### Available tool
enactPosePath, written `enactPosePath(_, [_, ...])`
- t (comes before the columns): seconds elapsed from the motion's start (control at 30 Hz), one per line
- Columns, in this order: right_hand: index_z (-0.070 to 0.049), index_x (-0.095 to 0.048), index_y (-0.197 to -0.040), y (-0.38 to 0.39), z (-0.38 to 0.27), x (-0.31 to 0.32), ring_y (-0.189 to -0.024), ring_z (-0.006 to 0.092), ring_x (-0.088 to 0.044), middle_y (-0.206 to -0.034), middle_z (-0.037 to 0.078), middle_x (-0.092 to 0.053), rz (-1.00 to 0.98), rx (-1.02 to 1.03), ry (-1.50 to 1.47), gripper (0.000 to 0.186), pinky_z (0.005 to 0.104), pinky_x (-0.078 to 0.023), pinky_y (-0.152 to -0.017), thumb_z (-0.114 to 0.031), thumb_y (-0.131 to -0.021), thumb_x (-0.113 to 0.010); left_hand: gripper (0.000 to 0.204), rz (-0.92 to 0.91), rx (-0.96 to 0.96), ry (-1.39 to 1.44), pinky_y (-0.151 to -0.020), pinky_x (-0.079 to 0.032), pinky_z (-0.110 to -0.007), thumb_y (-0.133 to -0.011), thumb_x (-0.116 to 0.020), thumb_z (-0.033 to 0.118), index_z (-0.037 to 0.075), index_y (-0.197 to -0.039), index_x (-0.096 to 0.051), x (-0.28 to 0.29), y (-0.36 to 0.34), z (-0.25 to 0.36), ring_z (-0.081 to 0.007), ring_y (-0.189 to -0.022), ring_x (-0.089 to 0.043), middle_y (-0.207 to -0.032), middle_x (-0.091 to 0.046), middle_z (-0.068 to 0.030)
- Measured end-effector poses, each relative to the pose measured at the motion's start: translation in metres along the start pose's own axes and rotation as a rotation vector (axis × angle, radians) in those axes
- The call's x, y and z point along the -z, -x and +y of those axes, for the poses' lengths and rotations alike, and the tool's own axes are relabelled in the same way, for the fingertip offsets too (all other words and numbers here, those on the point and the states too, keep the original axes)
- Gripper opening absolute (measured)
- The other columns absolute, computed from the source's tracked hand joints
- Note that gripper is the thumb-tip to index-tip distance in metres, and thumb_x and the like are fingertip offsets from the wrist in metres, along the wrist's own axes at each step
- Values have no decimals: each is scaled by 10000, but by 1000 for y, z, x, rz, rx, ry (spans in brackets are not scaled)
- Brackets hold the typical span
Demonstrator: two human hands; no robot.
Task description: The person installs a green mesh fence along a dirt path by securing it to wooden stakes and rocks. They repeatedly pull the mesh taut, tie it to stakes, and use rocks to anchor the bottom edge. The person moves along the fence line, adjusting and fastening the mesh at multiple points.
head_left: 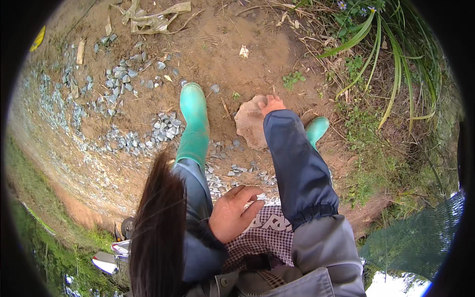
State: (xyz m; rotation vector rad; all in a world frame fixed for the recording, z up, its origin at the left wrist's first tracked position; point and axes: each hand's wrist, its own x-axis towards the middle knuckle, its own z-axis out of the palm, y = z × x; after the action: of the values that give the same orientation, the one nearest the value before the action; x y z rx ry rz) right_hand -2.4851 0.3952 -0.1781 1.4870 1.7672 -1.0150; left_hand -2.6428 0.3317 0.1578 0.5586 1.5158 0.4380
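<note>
A flat, pale brown stone slab (250, 123) with an uneven edge is between my feet, over the bare soil. My right hand (272, 105) grips its far right edge; a dark blue oversleeve comes up to the wrist, and part of the hand and of the stone is behind it. Held back near my body, my left hand (235, 212) is loosely bent, thumb apart from the fingers, with nothing in it. It hovers in front of a checkered apron (267, 232). I cannot tell whether the slab rests fully on the ground.
Green rubber boots (194, 106) stand on either side of the slab. Grey gravel (121, 79) is strewn at the left. Torn plastic sheeting (156, 17) lies far off. Long-leaved plants (391, 54) grow at the right, with green netting (420, 242) nearer. Dark hair (161, 222) hangs at the lower left.
</note>
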Motion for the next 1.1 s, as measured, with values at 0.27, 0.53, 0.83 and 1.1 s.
enactPosePath(0.27, [-69, -588, -936, -9, -9, 18, -986, 336, -561, -998, 157, -620, 7, 77, 13, 533, 440, -439, -841, -581, -795, -557, 217, -33, 22, 0, -678, -490, -330, -811, -652, 90, 30, -1007, -577, 9, -11, 13, -264, -759, -622, -832, -611, -125])
enactPosePath(0.53, [-122, -501, -1227, 60, -40, 98, -1170, 302, -462, -1154, 121, -581, -224, 396, 122, 631, 521, -347, -944, -501, -742, -635, 209, -44, -81, -43, -662, -493, -344, -813, -650, 154, 30, -975, -602, 3, -41, 39, -257, -742, -633, -800, -628, -128])
enactPosePath(0.83, [-64, -320, -1387, 58, -90, 433, -1143, 200, -475, -1334, 130, -433, 398, 863, -1392, 672, 320, -448, -899, -183, -828, -672, 240, 102, -254, -269, -690, -509, -358, -836, -618, 268, 91, -996, -644, 86, -149, 82, -278, -756, -653, -813, -663, -147])
enactPosePath(1.1, [-76, -535, -1202, 87, -154, 518, -1108, 226, -525, -1206, 85, -559, 503, 1718, -1820, 321, 426, -481, -891, -243, -929, -551, 249, 149, -817, -375, -740, -500, -290, -882, -613, 213, 65, -1082, -617, 94, -243, 138, -123, -785, -615, -879, -666, -70])
